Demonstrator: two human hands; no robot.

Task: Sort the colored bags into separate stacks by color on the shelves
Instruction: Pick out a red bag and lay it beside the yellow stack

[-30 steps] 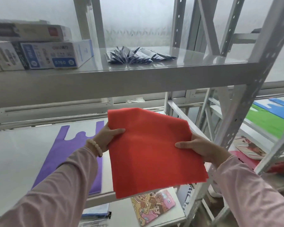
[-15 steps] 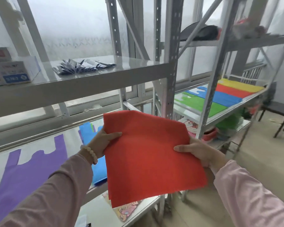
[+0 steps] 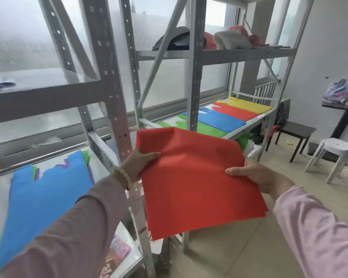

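We hold a flat bundle of red non-woven fabric bags in the air, in front of the grey perforated steel post that parts the two shelf bays. Our left grip is clamped on the bundle's upper left edge, thumb on top. Our right grip is clamped on its right edge, thumb likewise on top. The bundle's lower corner hangs over the beige tiled floor, which lies open to the right of the racks. On the near left shelf a blue vest-shaped bag lies close to the right end, with green and purple edges showing beneath it. Along the front edge of the far right shelf lie four stacks side by side: green at the near end, then blue, red and yellow at the far end. A second grey post stands in front of the green and blue stacks. Past the shelf's far end stand a dark wooden stool and a white plastic stool.
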